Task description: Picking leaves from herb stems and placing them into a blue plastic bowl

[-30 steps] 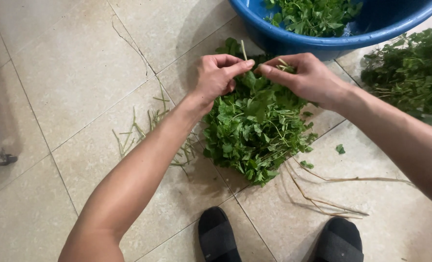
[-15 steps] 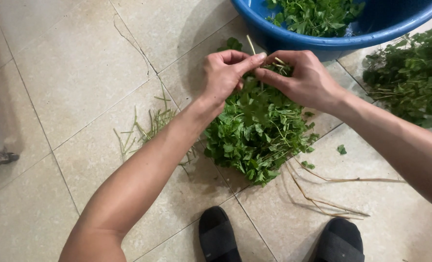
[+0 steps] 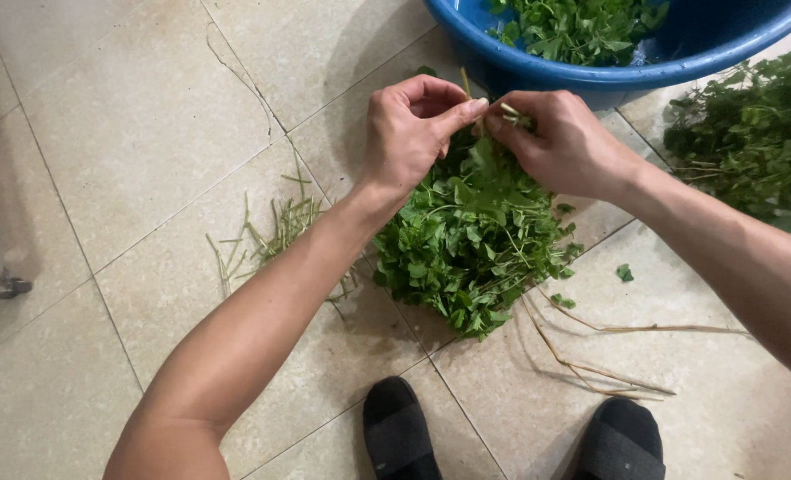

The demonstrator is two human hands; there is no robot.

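Observation:
A bunch of leafy green herbs point(image 3: 475, 240) hangs from both my hands above the tiled floor. My left hand point(image 3: 411, 133) pinches the stems at the top of the bunch with thumb and forefinger. Right beside it, my right hand point(image 3: 563, 142) grips the same stem ends, and cut stem tips poke out between its fingers. The two hands almost touch just in front of the blue basin point(image 3: 609, 76).
The blue basin at the top holds more green leaves point(image 3: 582, 22). Another heap of herbs point(image 3: 751, 142) lies at the right. Discarded stems point(image 3: 271, 231) are scattered on the tiles at left, dry strands point(image 3: 591, 347) at right. My two black-slippered feet point(image 3: 404, 436) are below.
Both hands have drawn closer together at the top of the bunch, the left thumb and forefinger now pinching the stems. The bunch has stayed in the same place.

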